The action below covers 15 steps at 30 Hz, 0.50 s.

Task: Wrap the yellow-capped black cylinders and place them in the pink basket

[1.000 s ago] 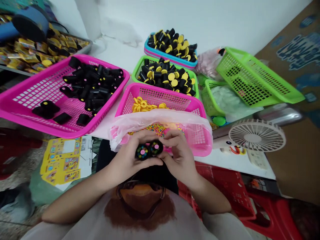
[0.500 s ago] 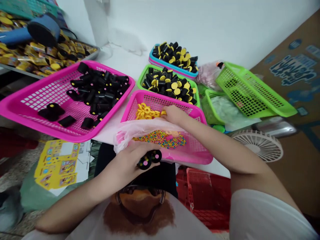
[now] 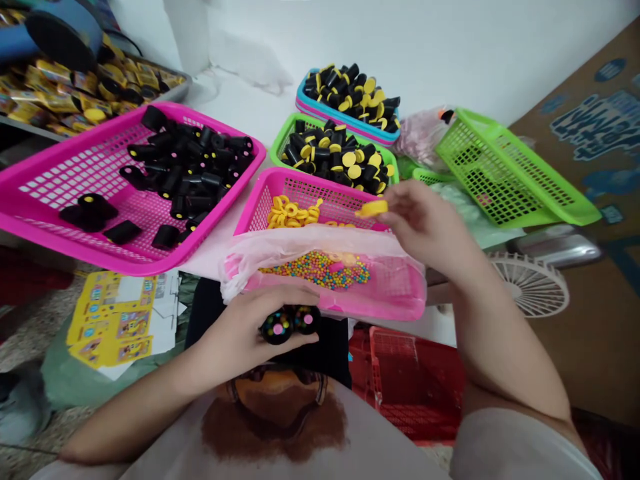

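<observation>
Close to my body, my left hand (image 3: 250, 330) is closed around two black plastic cups (image 3: 277, 327) held side by side, their mouths facing me. Inside them show small coloured beads and a pink dot. My right hand (image 3: 420, 217) pinches a yellow cap (image 3: 374, 209) above the right side of a pink basket (image 3: 260, 193). Yellow ring-shaped caps (image 3: 293, 213) lie in the back of that basket. Its front part, lined with clear plastic film (image 3: 240, 267), holds many small multicoloured beads (image 3: 320, 270).
A large pink basket (image 3: 40, 220) of black cups stands at the left. Behind the middle basket are a green basket (image 3: 277, 150) and a blue basket (image 3: 303, 100) of yellow-capped black cups. At the right are a tilted green basket (image 3: 520, 167) and a white fan (image 3: 530, 283).
My right hand has come up out of the yellow caps and moved right, with a yellow cap now in its fingers. My left hand still holds the two black cups.
</observation>
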### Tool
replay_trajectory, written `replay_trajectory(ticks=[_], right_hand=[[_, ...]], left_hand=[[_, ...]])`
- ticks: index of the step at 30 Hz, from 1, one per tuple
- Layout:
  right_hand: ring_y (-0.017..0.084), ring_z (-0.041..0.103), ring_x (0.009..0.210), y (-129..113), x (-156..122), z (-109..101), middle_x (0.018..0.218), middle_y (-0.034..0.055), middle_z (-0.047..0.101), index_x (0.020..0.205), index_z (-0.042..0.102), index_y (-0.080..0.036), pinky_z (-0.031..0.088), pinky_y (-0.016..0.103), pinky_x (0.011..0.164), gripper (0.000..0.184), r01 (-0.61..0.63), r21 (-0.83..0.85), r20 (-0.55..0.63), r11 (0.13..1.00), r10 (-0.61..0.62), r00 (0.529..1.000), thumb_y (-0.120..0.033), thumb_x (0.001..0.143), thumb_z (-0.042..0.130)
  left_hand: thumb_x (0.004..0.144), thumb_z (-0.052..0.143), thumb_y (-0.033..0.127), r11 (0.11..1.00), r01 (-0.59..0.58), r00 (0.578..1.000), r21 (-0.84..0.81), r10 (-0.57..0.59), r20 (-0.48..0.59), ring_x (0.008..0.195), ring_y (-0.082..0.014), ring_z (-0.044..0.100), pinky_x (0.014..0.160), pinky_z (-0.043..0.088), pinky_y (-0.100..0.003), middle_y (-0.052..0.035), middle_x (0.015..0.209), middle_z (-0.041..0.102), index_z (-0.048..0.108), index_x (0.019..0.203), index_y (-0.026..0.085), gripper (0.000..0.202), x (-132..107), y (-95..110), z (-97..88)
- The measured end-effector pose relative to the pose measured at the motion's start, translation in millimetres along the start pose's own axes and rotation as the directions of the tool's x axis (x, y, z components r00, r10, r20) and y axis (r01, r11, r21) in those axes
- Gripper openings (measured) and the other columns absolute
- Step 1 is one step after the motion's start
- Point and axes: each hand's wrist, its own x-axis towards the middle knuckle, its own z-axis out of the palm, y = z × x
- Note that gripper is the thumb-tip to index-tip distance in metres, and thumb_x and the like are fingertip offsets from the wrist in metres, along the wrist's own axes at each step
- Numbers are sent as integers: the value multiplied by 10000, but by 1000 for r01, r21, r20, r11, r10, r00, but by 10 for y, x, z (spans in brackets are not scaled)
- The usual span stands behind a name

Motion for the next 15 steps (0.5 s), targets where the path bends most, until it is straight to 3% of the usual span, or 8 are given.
replay_trajectory(ticks=[2, 5, 8, 11, 13, 15], right_hand=[[191, 725, 802, -47, -301, -132, 953, 35, 769, 1069, 636, -251, 615, 338, 739, 126, 4, 47, 93, 999, -9, 996, -249, 944, 621], [198, 733, 770, 23, -647, -147, 942, 50, 793, 1050, 730, -241, 615, 342, 721, 188, 0, -42, 243, 999, 10, 970, -205, 940, 582], [215, 763, 834, 111, -852, -53, 974, 72, 805, 1123, 796, -246, 626, 361, 767, 310, -47, -83, 196, 995, 62, 979, -162, 946, 555], [154, 745, 700, -29, -987, 51, 946, 26, 770, 1221, 730, -258, 626, 306, 669, 303, -143, 194, 42, 970, 138, 990, -151, 969, 601], [107, 693, 581, -256, -1054, 137, 849, -27, 721, 1172, 687, -269, 606, 251, 576, 185, -167, 474, 28, 864, 175, 984, -189, 1011, 643], [88, 678, 566, -504, -1094, 252, 848, -28, 708, 1084, 694, -266, 599, 219, 530, 48, -174, 650, 69, 740, 170, 983, -284, 1042, 680]], left_hand=[[897, 857, 177, 1000, -1, 1000, 0, 1, -1, 1191, -175, 798, 1070, 642, -293, -19, 1224, 838, 707, 1191, 239, 336, 28, 25, 1], [897, 859, 181, 1000, -3, 1000, 11, 3, 3, 1153, -170, 809, 1057, 645, -280, -7, 1185, 845, 707, 1202, 241, 346, 68, 55, 18], [902, 864, 220, 1000, 8, 1000, 25, -8, 14, 1117, -174, 817, 1024, 653, -270, -11, 1168, 847, 717, 1203, 233, 335, 96, 61, 63], [916, 859, 260, 999, 27, 999, 21, -28, 22, 1122, -189, 818, 1018, 657, -286, -19, 1185, 846, 725, 1216, 235, 329, 116, 50, 146], [910, 872, 311, 998, 60, 998, -30, -60, 3, 1115, -205, 825, 1018, 662, -308, -32, 1206, 844, 708, 1246, 238, 381, 126, 44, 211], [894, 891, 362, 988, 103, 994, -116, -105, -14, 1125, -222, 828, 1029, 663, -329, -54, 1220, 843, 648, 1300, 239, 490, 134, 44, 271]])
